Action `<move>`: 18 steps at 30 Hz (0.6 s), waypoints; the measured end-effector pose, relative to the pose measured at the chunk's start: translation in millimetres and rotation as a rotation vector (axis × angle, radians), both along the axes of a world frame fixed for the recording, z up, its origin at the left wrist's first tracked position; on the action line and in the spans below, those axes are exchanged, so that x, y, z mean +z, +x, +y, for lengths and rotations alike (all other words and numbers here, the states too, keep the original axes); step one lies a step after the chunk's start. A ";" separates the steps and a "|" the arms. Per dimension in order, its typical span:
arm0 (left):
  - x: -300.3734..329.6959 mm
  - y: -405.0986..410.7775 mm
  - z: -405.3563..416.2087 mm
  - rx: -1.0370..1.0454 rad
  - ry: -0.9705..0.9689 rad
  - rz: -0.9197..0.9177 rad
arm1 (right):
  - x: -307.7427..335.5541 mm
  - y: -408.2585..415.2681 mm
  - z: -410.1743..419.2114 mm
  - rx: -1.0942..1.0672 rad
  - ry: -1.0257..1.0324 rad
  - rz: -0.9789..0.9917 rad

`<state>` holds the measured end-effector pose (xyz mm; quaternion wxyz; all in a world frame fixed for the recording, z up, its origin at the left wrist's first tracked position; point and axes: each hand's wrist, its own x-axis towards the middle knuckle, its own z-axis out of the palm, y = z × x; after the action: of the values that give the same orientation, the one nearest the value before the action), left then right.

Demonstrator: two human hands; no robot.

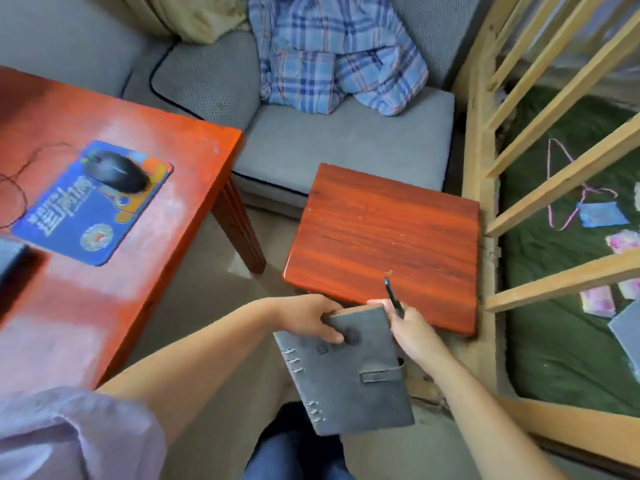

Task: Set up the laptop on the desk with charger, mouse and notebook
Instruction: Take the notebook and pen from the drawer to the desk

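Far left edge: a dark corner of the laptop, mostly cut off, on the red bench. Blue mousepad on the bench; black mouse sits at its far end, cord looping off to the left.

Centre, low: left hand grips the top-left corner of the notebook, thumb on the grey cover, fingers clamped around the edge. Notebook is closed, strap fastened, ring binding on its left side, held in the air above the floor and the person's knees, off the bench.

Right hand meets the notebook's top-right corner and holds a black pen, fingers closed on it, tip pointing away.

Just beyond the hands: small red stool. Behind it, grey sofa with a plaid shirt. Far right: wooden rails.
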<state>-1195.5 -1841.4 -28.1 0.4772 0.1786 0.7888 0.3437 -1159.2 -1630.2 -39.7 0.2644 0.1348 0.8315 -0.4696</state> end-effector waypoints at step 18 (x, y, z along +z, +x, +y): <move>111.3 251.9 -318.1 1.658 -0.395 0.790 | 127.3 65.2 -324.0 0.732 -0.309 0.494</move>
<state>-943.6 -2159.5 83.2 -0.2006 -0.4211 0.8131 0.3483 -1094.1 -1954.2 87.6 0.2238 -0.3242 0.7829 -0.4816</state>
